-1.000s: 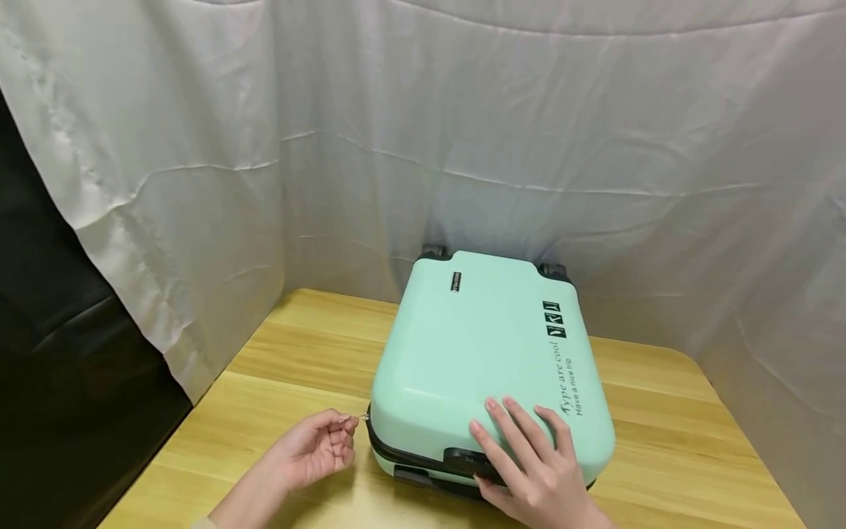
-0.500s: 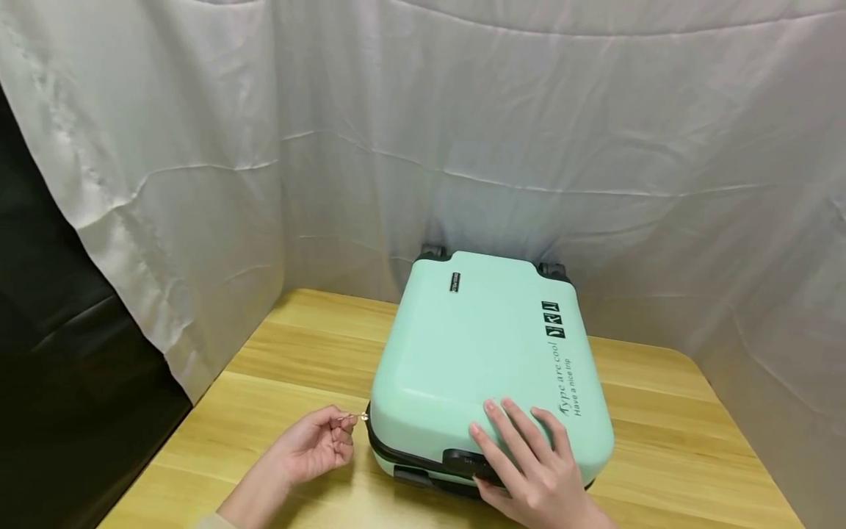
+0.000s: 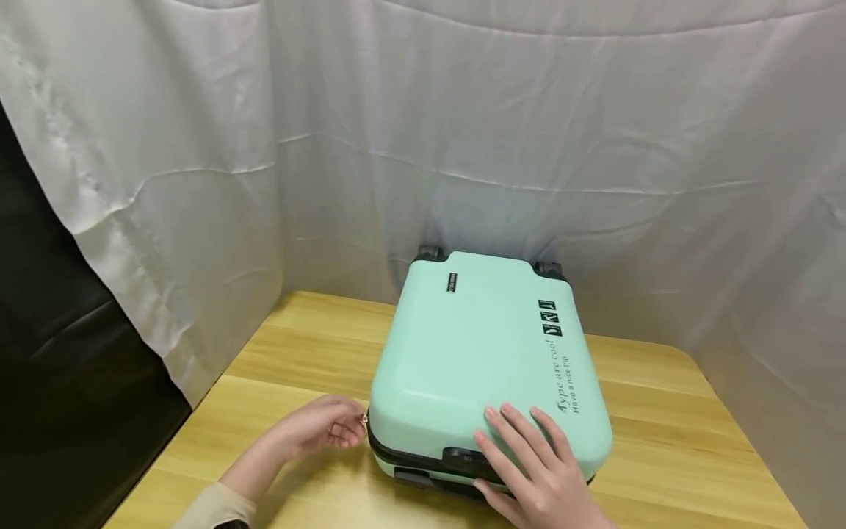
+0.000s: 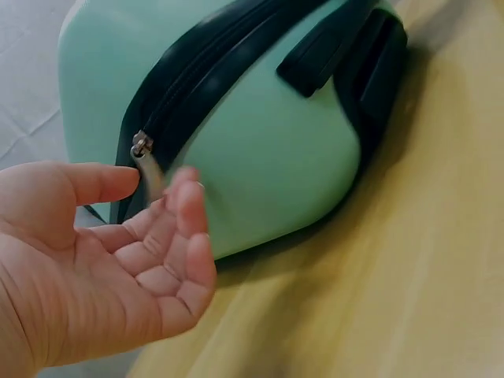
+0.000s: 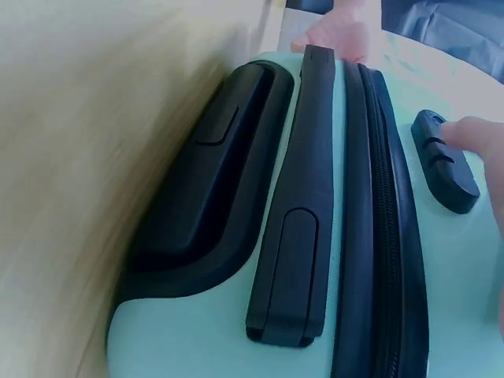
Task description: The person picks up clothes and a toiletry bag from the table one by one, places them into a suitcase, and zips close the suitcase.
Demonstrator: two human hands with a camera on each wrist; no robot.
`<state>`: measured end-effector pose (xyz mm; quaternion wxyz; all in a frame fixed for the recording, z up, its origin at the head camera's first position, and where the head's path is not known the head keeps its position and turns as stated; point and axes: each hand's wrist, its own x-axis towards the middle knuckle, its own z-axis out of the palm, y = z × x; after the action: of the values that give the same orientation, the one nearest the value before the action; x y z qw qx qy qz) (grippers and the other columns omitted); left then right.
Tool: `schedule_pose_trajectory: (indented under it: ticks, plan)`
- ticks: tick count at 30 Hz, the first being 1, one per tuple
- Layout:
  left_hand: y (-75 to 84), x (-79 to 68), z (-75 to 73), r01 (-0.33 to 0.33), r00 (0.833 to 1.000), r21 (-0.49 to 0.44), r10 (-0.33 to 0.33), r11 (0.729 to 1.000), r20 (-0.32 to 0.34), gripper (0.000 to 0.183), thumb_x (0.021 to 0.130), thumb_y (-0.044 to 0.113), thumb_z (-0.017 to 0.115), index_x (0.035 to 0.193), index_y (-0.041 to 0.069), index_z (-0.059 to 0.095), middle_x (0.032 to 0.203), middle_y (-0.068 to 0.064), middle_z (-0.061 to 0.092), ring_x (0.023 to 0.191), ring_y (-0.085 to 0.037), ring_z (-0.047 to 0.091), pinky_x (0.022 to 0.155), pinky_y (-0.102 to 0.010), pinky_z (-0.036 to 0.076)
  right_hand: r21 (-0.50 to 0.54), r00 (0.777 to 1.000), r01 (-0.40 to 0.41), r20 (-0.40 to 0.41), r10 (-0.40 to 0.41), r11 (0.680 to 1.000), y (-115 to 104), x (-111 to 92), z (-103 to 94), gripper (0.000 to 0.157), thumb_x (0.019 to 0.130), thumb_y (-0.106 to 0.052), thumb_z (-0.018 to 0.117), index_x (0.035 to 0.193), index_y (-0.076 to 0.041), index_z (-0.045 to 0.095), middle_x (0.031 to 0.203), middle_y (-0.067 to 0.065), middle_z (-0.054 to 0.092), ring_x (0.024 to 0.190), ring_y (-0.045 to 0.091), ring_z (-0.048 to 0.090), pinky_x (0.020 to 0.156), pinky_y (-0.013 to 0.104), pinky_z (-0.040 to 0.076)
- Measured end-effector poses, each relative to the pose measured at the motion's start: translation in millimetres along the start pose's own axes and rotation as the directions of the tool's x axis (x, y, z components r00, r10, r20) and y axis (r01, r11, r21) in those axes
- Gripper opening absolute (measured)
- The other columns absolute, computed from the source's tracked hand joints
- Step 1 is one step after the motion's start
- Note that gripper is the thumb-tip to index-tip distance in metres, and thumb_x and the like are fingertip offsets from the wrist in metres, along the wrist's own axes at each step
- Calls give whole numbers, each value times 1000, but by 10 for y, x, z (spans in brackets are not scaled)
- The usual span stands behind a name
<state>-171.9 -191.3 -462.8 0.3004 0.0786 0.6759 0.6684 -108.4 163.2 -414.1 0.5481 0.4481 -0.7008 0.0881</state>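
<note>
Left hand (image 3: 316, 427) at the zipper pull (image 4: 150, 175), mint suitcase (image 3: 472, 353), right hand (image 3: 538, 466) on top.
At lower left in the head view, the left hand's fingers are curled, with the pull held between them and the thumb; how firmly, blur hides. Centre to lower right, the suitcase lies on the wooden table (image 3: 317, 353), black lock (image 5: 449, 169) facing the bottom edge. Lower right, the right hand rests fingers spread on its shell, gripping nothing.

Wood-grain table (image 3: 317, 345), mint-green suitcase (image 3: 482, 353) on it.
Lies flat between left and right edges, far end toward back edge.
</note>
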Motion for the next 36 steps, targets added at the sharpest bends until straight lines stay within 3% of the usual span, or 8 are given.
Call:
schedule_pose_trajectory:
  ticks: [9, 15, 19, 23, 30, 36]
  plan:
    - [295, 237, -151, -12, 994, 200, 32, 980, -101, 40, 99, 30, 51, 119, -3, 58, 96, -6, 67, 86, -18, 66, 78, -34, 53, 2, 993, -38, -111, 38, 999, 95, -51, -175, 41, 94, -39, 59, 104, -2, 73, 105, 19, 72, 102, 34, 64, 109, 46, 40]
    - [641, 390, -210, -41, 986, 275, 83, 961, -145, 43, 100, 33, 52, 125, -1, 58, 105, -10, 67, 96, -26, 66, 78, -32, 53, -22, 978, -70, -198, 65, 997, 202, -76, -304, 38, 93, -35, 61, 97, 1, 73, 100, 20, 72, 97, 34, 64, 110, 42, 40]
    - [915, 475, -222, -73, 981, 350, 130, 934, -141, 43, 102, 32, 49, 129, -1, 56, 115, -16, 65, 107, -32, 63, 81, -31, 52, -42, 971, -88, -226, 76, 995, 267, -134, -384, 39, 92, -34, 62, 96, 3, 72, 98, 21, 72, 94, 34, 64, 110, 40, 41]
    - [1160, 577, -233, -104, 977, 426, 173, 899, -127, 43, 102, 34, 48, 129, 1, 56, 124, -18, 62, 116, -35, 58, 89, -38, 52, -74, 969, -118, -225, 99, 990, 315, -246, -467, 40, 92, -35, 62, 97, 4, 72, 98, 22, 72, 96, 34, 65, 111, 37, 41]
    - [1445, 831, -258, -154, 945, 601, 295, 784, -142, 55, 101, 45, 47, 142, 8, 46, 142, -14, 52, 130, -32, 50, 103, -49, 45, -130, 960, -163, -249, 127, 978, 380, -390, -563, 41, 92, -36, 62, 99, 3, 71, 100, 24, 71, 98, 37, 64, 111, 36, 41]
    - [1544, 1096, -312, -195, 931, 640, 346, 743, -118, 69, 98, 54, 47, 153, 16, 31, 158, -9, 33, 145, -31, 33, 114, -53, 34, -148, 958, -195, -243, 155, 970, 369, -475, -594, 44, 92, -38, 61, 103, 3, 72, 105, 25, 70, 105, 38, 64, 113, 35, 38]
